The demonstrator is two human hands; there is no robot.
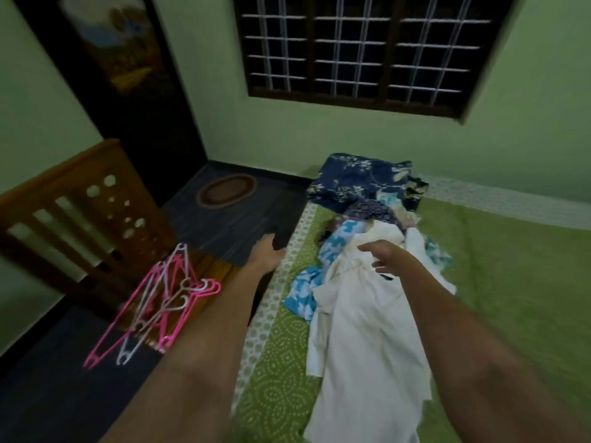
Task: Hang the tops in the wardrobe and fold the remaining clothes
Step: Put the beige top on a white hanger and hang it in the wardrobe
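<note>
Cream-white fabric marks the nearest target: a long white top (367,330) lies on the green bedspread (495,282), its long axis running from the near edge of the bed away toward the clothes pile (364,199) under the window. The right hand (383,255) hovers directly over the far end of this garment, fingers (367,248) spread and relaxed, holding nothing; contact with the cloth cannot be confirmed. The left hand (267,254) reaches out beyond the left edge of the bed, above the dark floor, fingers extended and empty. The right hand is therefore clearly the nearer one to the garment, which lies just below and in front of its fingers. The pink and white hangers (160,302) lie in a heap to the left, near the left forearm and well apart from the right hand. Judgement: the right hand is placed to take up the top at its far end; the left is better placed for a hanger.
</note>
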